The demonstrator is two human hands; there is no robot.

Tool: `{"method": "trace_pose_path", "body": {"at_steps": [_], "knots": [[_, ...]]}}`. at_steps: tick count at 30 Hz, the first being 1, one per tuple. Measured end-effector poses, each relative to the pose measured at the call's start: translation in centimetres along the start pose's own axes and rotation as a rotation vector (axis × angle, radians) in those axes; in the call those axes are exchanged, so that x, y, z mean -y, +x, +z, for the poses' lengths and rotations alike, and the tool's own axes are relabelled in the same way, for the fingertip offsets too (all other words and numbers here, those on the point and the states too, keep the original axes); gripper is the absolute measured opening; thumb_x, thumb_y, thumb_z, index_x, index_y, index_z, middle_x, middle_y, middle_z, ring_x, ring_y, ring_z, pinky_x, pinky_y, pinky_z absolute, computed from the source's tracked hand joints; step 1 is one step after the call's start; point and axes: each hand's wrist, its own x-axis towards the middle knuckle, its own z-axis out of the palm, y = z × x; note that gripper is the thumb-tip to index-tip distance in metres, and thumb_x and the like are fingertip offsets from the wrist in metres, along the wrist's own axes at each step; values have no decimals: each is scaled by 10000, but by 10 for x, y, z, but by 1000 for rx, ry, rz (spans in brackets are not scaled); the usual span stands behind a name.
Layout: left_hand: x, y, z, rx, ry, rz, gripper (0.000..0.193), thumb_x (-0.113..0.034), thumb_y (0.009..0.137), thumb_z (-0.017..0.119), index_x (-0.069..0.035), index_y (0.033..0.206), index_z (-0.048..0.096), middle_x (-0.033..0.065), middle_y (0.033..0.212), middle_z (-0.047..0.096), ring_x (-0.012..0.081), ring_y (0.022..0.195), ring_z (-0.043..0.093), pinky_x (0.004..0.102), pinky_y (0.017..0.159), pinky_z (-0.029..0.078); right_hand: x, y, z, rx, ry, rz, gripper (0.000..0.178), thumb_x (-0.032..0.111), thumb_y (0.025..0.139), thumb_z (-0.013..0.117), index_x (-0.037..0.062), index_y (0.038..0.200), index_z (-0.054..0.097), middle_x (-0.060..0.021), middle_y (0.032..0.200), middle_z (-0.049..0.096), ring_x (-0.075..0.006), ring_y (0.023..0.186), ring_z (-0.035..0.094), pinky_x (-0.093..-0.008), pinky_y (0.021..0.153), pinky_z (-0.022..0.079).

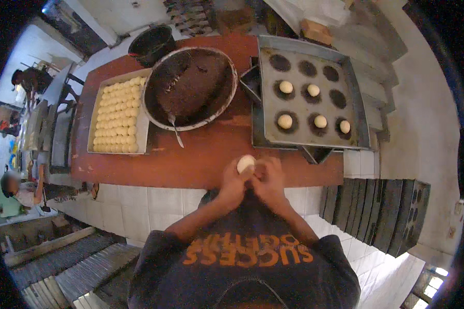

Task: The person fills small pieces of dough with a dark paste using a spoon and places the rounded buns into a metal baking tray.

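Here, pale dough ball at the table's near edge, pinched in left hand. Right hand bunched close beside it, blurred; cannot tell its grip. Beyond: basin of dark crumbly mass; rightward, pan bearing five balls.
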Motion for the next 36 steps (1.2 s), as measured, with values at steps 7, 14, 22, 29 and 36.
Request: {"method": "trace_pose_path", "body": {"at_steps": [7,14,22,29,36], "knots": [[-19,-2,-12,113,-376,-277,220,-115,853,516,-32,1056,499,50,946,559,152,848,552,284,732,465,-11,-6,11,87,-273,-54,208,80,646,647,72,831,553,-118,884,541,-312,792,499,-410,707,387],[-16,5,-26,117,-392,-227,258,-273,885,490,-66,1038,506,42,957,562,159,879,550,298,756,465,12,6,33,-31,-238,-274,193,58,594,623,52,767,539,-110,877,558,-319,764,499,-424,632,387],[-23,8,-56,94,-276,-124,256,-266,887,483,-62,1042,493,47,975,550,177,915,536,318,796,454,23,3,66,-53,-230,-123,194,106,671,627,64,852,571,-106,855,567,-311,804,484,-411,724,359],[-36,-7,-98,220,-438,-206,295,-207,863,526,-51,1104,463,56,1014,556,192,932,545,329,826,454,25,-7,90,42,-238,-141,228,57,621,630,48,838,561,-119,843,540,-320,793,498,-426,696,374],[-40,-12,-80,149,-170,-126,261,-209,887,479,-70,1107,469,51,1006,552,165,914,547,296,790,468,49,-12,81,-94,-112,51,220,40,602,638,50,806,555,-111,782,539,-317,750,502,-409,636,402]]}}
